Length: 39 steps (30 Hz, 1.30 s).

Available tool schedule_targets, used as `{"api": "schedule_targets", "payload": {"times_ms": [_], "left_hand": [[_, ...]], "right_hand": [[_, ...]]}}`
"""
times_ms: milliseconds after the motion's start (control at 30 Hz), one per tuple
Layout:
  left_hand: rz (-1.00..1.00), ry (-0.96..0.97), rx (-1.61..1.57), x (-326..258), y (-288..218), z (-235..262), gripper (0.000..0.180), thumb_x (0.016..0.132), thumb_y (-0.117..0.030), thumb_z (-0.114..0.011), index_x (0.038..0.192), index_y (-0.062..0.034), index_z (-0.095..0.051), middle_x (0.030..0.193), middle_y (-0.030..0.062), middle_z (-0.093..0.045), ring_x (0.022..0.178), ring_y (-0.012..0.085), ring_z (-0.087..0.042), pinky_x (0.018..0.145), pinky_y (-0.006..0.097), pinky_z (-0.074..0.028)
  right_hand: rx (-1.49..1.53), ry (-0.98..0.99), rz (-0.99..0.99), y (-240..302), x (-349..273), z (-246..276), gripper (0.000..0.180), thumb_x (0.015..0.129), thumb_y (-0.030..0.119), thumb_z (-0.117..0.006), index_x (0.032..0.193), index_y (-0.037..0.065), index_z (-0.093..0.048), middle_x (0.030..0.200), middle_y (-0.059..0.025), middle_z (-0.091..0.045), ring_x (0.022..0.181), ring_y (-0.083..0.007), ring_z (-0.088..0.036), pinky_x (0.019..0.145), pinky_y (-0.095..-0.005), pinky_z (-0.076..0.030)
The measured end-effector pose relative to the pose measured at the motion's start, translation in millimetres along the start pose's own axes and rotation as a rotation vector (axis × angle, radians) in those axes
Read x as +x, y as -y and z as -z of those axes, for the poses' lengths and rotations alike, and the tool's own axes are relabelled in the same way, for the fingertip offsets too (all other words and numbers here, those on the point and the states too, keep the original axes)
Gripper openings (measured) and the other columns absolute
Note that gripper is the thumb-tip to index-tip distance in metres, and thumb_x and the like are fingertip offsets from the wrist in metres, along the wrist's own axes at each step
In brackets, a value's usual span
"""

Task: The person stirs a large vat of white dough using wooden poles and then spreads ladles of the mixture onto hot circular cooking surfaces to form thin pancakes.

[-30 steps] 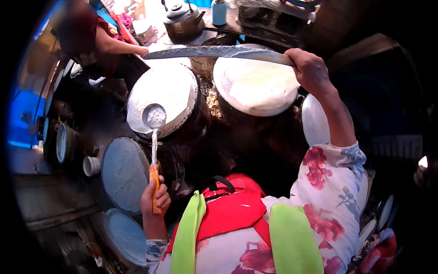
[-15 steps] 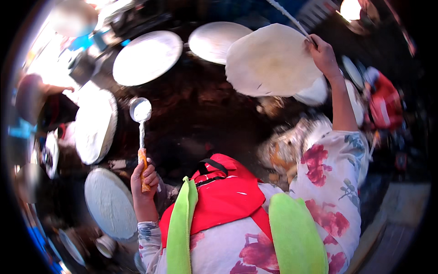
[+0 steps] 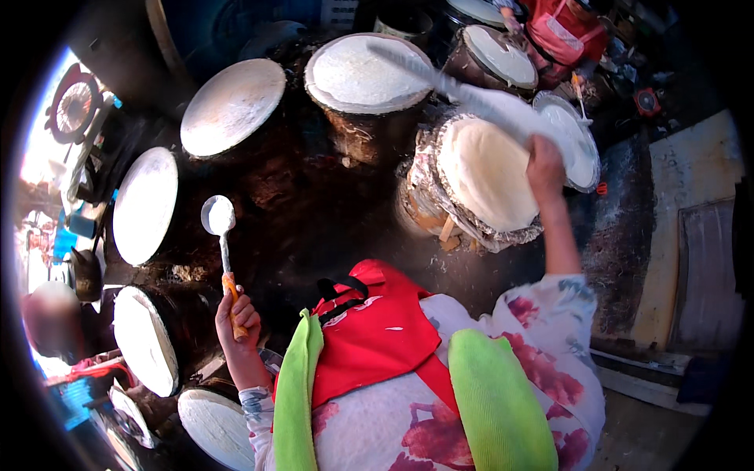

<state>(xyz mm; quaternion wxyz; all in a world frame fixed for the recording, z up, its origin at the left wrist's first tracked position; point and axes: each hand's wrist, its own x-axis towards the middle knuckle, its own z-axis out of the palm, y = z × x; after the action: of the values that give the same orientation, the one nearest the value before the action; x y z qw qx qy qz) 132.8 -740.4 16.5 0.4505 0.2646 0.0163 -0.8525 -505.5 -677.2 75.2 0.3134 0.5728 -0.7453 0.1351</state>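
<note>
My left hand [image 3: 236, 318] grips the orange handle of a metal ladle [image 3: 218, 217], held upright with its round bowl coated in white batter. My right hand [image 3: 546, 165] is raised and shut on a long flat stick [image 3: 455, 88] that reaches up and left, blurred by motion. The stick lies over a round foil-wrapped steamer [image 3: 479, 177] whose top carries a pale thin sheet. Beside it stands another round steamer [image 3: 363, 74] with a white top. I wear a red apron with green straps over a floral shirt.
Several more round white-topped steamers ring me: at upper left [image 3: 232, 106], at left [image 3: 144, 206], at lower left [image 3: 143, 339], at the bottom [image 3: 216, 428]. A dark kettle [image 3: 85, 271] sits far left. Another person in red [image 3: 561, 31] works at top right.
The view has swung round, so the steamers now lie further right and lower. My right hand with the stick has come down onto the foil-wrapped steamer. The ladle stays upright in my left hand.
</note>
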Motion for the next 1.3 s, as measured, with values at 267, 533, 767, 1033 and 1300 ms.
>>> {"api": "schedule_targets", "payload": {"times_ms": [267, 533, 767, 1033, 1300], "left_hand": [[0.033, -0.035, 0.039, 18, 0, -18, 0.025, 0.097, -0.021, -0.042, 0.107, 0.0006, -0.05, 0.062, -0.0031, -0.038, 0.043, 0.0045, -0.035, 0.041, 0.02, -0.03], [-0.043, 0.056, -0.069, -7, -1, 3, 0.027, 0.098, -0.021, -0.041, 0.111, 0.002, -0.046, 0.063, -0.0017, -0.039, 0.044, 0.0059, -0.036, 0.04, 0.021, -0.03], [-0.253, -0.061, -0.145, -69, 22, 24, 0.019, 0.096, -0.023, -0.046, 0.103, -0.005, -0.048, 0.06, -0.0036, -0.039, 0.042, 0.0064, -0.036, 0.04, 0.022, -0.03], [-0.592, -0.122, -0.228, -124, 53, 47, 0.017, 0.096, -0.025, -0.047, 0.099, -0.0085, -0.049, 0.059, -0.0034, -0.04, 0.042, 0.0064, -0.038, 0.039, 0.02, -0.029], [-1.039, -0.283, -0.309, -174, 91, 53, 0.021, 0.098, -0.026, -0.042, 0.104, -0.0069, -0.049, 0.059, -0.0023, -0.039, 0.039, 0.0068, -0.038, 0.037, 0.021, -0.032]], "right_hand": [[0.255, 0.395, -0.222, 55, -161, -65, 0.05, 0.074, -0.004, -0.054, 0.123, 0.002, -0.047, 0.125, -0.0177, -0.051, 0.117, -0.0333, -0.047, 0.1, -0.0413, -0.038], [0.28, 0.652, -0.208, 39, -153, -86, 0.049, 0.082, 0.002, -0.055, 0.129, -0.003, -0.042, 0.134, -0.0224, -0.043, 0.125, -0.0372, -0.039, 0.106, -0.0406, -0.033], [0.274, 0.698, -0.107, 51, -133, -113, 0.04, 0.092, 0.009, -0.047, 0.128, -0.009, -0.043, 0.14, -0.0269, -0.034, 0.131, -0.0393, -0.031, 0.11, -0.0434, -0.025], [0.948, 0.596, 0.549, 373, -18, -137, 0.016, 0.091, 0.016, -0.052, 0.102, 0.006, -0.059, 0.098, -0.0154, -0.06, 0.086, -0.0379, -0.058, 0.072, -0.044, -0.047], [1.424, 0.364, 1.338, 710, 8, -31, 0.024, 0.076, 0.003, -0.057, 0.1, 0.007, -0.06, 0.095, -0.0116, -0.058, 0.087, -0.0315, -0.06, 0.075, -0.0399, -0.05]]}}
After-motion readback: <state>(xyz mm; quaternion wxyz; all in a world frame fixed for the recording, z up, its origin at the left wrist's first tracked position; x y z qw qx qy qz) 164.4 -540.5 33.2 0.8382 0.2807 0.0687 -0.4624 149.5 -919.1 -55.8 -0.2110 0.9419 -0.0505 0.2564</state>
